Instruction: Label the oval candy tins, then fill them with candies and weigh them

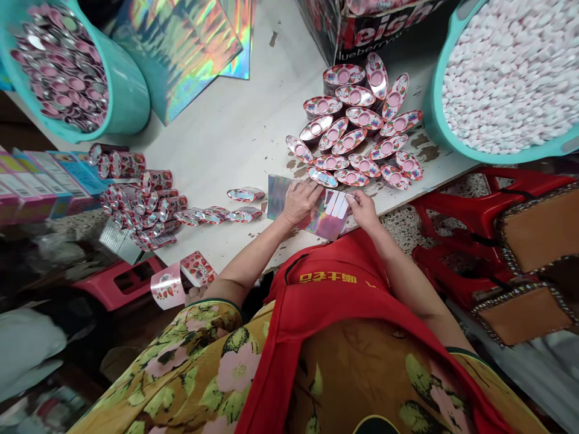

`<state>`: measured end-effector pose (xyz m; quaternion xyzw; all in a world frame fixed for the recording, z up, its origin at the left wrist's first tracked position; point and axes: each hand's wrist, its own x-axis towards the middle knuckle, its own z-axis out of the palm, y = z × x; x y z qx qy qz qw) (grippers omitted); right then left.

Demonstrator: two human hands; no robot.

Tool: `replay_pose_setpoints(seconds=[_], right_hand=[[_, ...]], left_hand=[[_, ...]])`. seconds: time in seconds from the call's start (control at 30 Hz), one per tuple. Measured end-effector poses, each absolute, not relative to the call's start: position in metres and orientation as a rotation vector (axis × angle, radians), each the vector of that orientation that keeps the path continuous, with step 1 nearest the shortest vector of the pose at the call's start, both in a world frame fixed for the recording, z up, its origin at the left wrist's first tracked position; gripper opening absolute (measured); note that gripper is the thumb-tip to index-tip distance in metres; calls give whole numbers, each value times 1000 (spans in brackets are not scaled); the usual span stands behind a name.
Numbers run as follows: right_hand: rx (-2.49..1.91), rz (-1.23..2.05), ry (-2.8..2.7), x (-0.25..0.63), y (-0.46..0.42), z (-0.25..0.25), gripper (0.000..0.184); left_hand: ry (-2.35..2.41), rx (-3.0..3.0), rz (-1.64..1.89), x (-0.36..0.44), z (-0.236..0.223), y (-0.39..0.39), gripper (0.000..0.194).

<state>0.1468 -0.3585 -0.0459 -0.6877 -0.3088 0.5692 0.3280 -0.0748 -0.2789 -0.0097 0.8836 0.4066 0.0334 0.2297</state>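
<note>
Red apron (pixel 337 307) nearest, shiny sheet (pixel 325 224) at the table's near edge.
From the left: wrapped packs (pixel 244 214) on the white table (pixel 212 144); the left hand (pixel 298 202) lies over the sheet, gripping or only pressing, I cannot tell; the right hand (pixel 363 210) pinches at its right edge. The sheet looks light, thin and slick, likely to crease if bent, so opposite edges seem the best hold.

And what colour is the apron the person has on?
The apron is bright red, with yellow lettering; the head view shows it best.
</note>
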Motion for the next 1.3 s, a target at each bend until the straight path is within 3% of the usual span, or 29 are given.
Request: replay_pose_setpoints(seconds=[0.2, 0.47, 0.6, 0.7, 0.9, 1.07, 1.17, 1.3], right_hand=[[-1754, 1606, -709, 144, -363, -39, 23], [-1954, 1366, -996, 150, -356, -50, 22], [-2204, 1092, -1292, 150, -355, -25, 24], [-2180, 903, -1394, 145, -362, 9, 35], [-1675, 1474, -942, 129, -368, 47, 44], [-1706, 1508, -812, 145, -358, 40, 42], [-1840, 1374, -904, 166, -347, 33, 37], [-2080, 1125, -1151, 187, -325, 28, 24]], left_hand=[[1036, 2378, 105, -90, -10, -296, 39], [684, 2109, 247, -116, -1, -321, 25], [1115, 1638, 608, -101, 29, -333, 11], [1395, 1101, 829, -74, 51, -327, 22], [1377, 756, 861, -36, 66, -313, 39], [1390, 838, 774, -18, 50, -309, 22], [1520, 1185, 765, -2, 40, -296, 9], [1753, 1584, 676, 19, 31, -279, 9]])
